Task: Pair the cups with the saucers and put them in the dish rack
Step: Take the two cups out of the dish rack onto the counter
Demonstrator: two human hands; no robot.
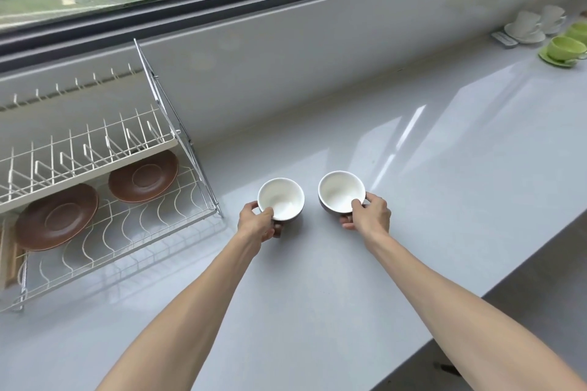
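Two cups, brown outside and white inside, stand side by side on the grey counter. My left hand (258,222) grips the left cup (283,197) at its near rim and handle. My right hand (368,214) holds the right cup (340,189) by its handle, thumb on the rim. Left of them stands a two-tier wire dish rack (178,124). Two brown saucers lie flat on its lower tier: one (143,176) nearer the cups, another (55,217) further left. Both saucers are bare.
At the far right of the counter (317,295) stand green cups on green saucers (563,51) and white cups on white saucers (525,27). A window runs along the back wall. The counter edge drops off at the lower right. A wooden item shows at the left edge.
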